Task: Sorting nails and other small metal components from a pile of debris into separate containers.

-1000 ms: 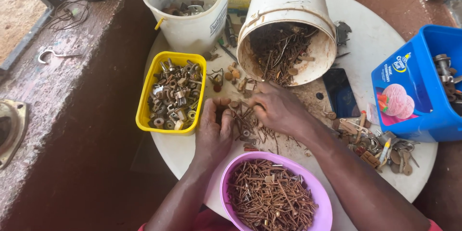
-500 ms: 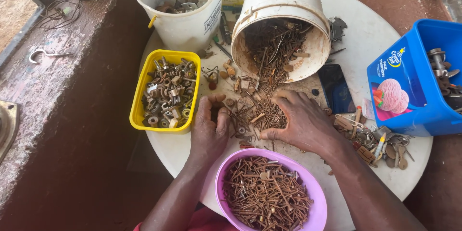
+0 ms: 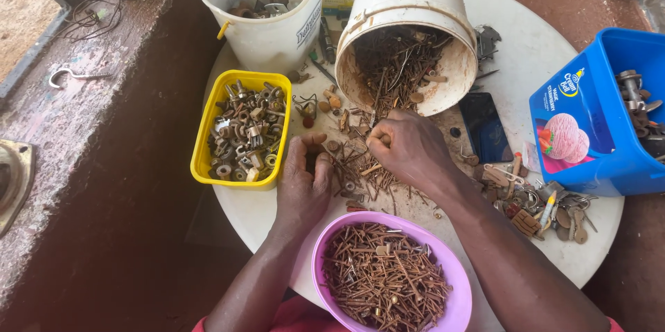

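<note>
Right hand (image 3: 409, 148) is clenched on rusty nails (image 3: 364, 166) spilled from the tipped white bucket (image 3: 409, 34); left hand (image 3: 305, 183) rests released beside them, above the pink bowl (image 3: 454, 304) of nails.

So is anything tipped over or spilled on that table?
Yes. The white bucket lies on its side on the round table, and rusty nails have spilled out of its mouth into a loose heap. Both hands, left and right, are in that heap. The other tubs stand upright.

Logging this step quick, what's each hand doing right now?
Left hand: open, resting on the rusty nail pile.
Right hand: closed over the pile; contents cannot be told.
</note>
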